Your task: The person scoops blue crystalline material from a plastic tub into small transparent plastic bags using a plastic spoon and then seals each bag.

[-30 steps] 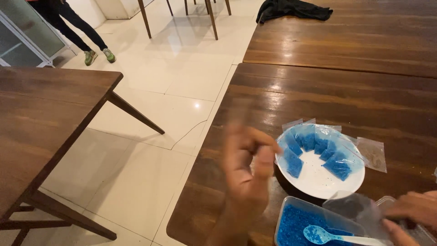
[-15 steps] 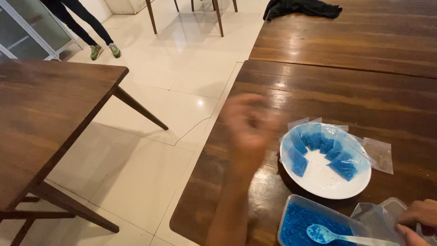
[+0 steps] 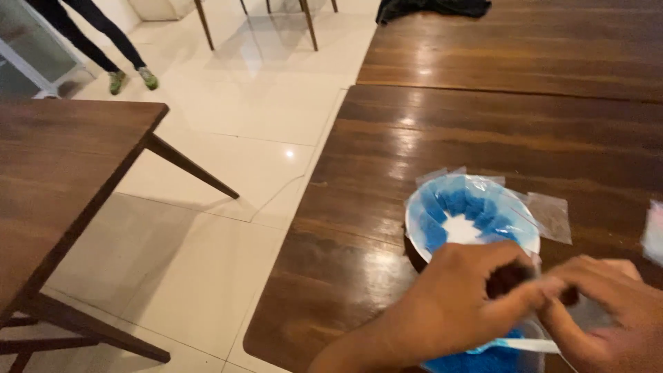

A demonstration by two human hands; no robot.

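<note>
My left hand (image 3: 469,300) and my right hand (image 3: 611,314) meet over the near edge of the dark wooden table (image 3: 483,124). Their fingertips pinch together on a small clear bag (image 3: 587,311), which is blurred. Just beyond the hands stands a white plate (image 3: 421,207) ringed with small bags of blue powder (image 3: 449,204). Under the hands is a clear tub of blue powder (image 3: 469,362) with a light blue spoon (image 3: 528,344) lying across it, mostly hidden by my left wrist.
Empty clear bags (image 3: 552,215) lie right of the plate. A second wooden table (image 3: 62,159) stands at the left across white floor tiles (image 3: 228,228). A person's legs (image 3: 103,41) and chair legs (image 3: 311,24) are at the back. Dark cloth (image 3: 431,8) lies on the far table.
My left hand, raised and blurred over the table before, has come down to meet my right hand above the tub. The view has shifted slightly left.
</note>
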